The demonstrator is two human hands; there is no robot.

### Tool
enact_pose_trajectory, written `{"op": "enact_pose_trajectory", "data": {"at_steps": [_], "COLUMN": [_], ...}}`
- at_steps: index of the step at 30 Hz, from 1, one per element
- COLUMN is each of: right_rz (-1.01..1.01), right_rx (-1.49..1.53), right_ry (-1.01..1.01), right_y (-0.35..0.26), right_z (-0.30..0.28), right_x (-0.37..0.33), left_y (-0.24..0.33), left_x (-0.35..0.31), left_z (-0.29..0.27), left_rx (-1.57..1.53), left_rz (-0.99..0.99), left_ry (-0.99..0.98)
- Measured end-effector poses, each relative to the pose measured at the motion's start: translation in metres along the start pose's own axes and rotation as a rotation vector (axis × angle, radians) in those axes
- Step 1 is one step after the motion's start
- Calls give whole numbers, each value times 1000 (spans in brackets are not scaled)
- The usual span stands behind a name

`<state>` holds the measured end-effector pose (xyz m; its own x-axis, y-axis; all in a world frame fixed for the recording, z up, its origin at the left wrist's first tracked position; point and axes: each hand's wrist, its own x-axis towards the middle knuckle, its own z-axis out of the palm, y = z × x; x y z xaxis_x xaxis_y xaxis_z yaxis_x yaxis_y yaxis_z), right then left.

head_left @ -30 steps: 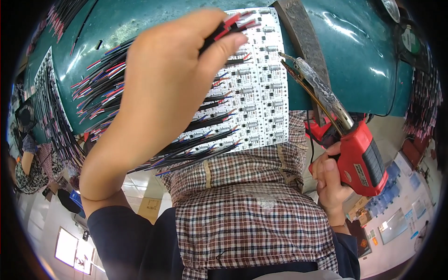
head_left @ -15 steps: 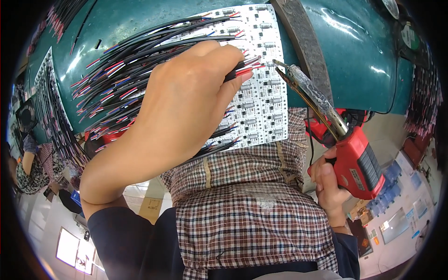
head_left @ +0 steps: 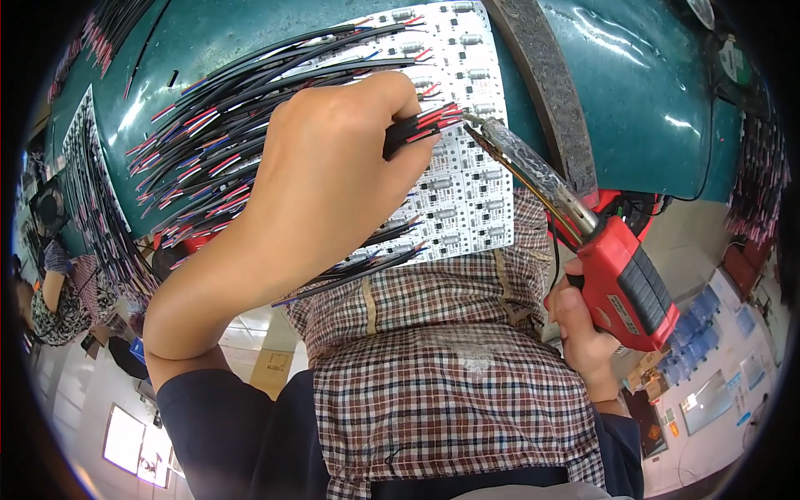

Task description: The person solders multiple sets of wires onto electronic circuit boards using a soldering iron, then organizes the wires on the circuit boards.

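My left hand pinches a small bundle of black cables between thumb and fingers, over a white circuit board panel. Red and dark wire ends stick out to the right of the fingertips. In my right hand is a red soldering gun, its fingers wrapped round the handle. The gun's metal barrel and thin brass-coloured tube slant up to the left. Its tip is right by the held wire ends; whether they touch, I cannot tell. Many loose black cables with stripped coloured ends lie across the panel's left side.
A dark metal bar lies on the green tabletop just right of the panel. Another panel with cables is at the left, and more cables hang at the far right. A checked apron covers my lap.
The soldering gun has moved left, bringing its tip up to the wire ends. My left hand has shifted slightly left, and more of the held cables show. The panel has slid slightly upward.
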<state>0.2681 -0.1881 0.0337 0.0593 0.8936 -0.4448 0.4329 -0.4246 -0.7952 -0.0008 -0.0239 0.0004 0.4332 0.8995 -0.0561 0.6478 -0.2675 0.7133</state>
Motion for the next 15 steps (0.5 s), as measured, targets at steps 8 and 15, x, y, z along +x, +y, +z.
{"op": "enact_pose_trajectory", "data": {"at_steps": [8,15], "right_rz": [10,4], "right_rx": [23,-23], "right_ry": [18,-1], "right_y": [-12,-10], "right_z": [9,8], "right_x": [10,13], "left_y": [0,0], "left_x": [0,0], "left_z": [2,2], "left_rx": [34,44], "left_rz": [32,43], "left_ry": [28,35]}}
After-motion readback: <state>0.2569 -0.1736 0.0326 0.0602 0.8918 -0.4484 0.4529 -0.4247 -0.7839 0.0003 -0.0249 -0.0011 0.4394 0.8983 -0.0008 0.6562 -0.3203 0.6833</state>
